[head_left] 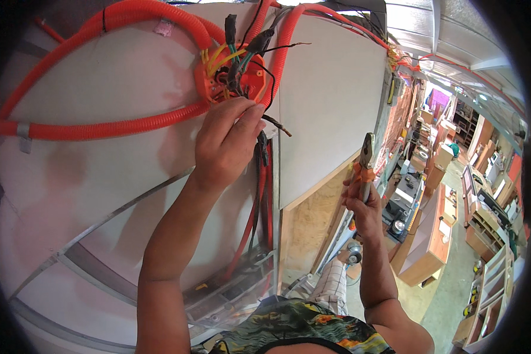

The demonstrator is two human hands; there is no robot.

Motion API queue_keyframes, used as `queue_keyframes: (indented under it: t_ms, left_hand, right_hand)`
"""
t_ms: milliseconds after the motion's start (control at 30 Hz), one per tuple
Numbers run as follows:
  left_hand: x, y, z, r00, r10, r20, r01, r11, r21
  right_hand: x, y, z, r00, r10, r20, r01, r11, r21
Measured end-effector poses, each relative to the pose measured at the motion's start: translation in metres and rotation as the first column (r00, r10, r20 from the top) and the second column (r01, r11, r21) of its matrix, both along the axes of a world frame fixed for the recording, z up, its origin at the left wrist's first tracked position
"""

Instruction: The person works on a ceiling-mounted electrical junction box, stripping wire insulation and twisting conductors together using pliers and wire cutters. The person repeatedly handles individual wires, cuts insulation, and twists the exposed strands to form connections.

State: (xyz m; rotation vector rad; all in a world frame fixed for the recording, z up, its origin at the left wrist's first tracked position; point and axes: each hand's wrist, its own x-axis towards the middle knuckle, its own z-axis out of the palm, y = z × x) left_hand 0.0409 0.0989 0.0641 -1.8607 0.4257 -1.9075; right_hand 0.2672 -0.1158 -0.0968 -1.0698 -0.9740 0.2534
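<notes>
My left hand [225, 138] is raised to the orange junction box [257, 75] on the white panel, its fingers pinched at the lower rim on a black wire [275, 123]. The bare, dark end of that wire sticks out to the right of my fingertips. Yellow wires [221, 58], green wires and several black-taped bundles [259, 41] come out of the box. Part of the box's lower edge is hidden behind my fingers. Apart from it, at the right, my right hand [363, 203] grips combination pliers [366, 154] with orange handles, jaws pointing up.
Orange corrugated conduits [118, 122] run into the box from the left and above. More conduit and black cable [259, 194] hang below it. A metal frame [124, 207] crosses the panels. To the right stretches a workshop with wooden cabinets [430, 242] and a cluttered workbench [406, 192].
</notes>
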Motion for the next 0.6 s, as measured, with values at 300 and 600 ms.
queue_keyframes:
  t_ms: [300, 600]
  left_hand:
    - [0.01, -0.002, 0.014, 0.994, -0.061, -0.093, 0.043, 0.981, -0.189]
    - [0.027, -0.013, 0.04, 0.981, -0.133, 0.143, 0.179, 0.905, -0.386]
  right_hand:
    - [-0.002, 0.018, 0.045, 0.859, -0.25, 0.447, 0.305, 0.951, -0.054]
    - [-0.01, 0.071, 0.113, 0.336, -0.637, 0.694, 0.602, 0.712, 0.362]
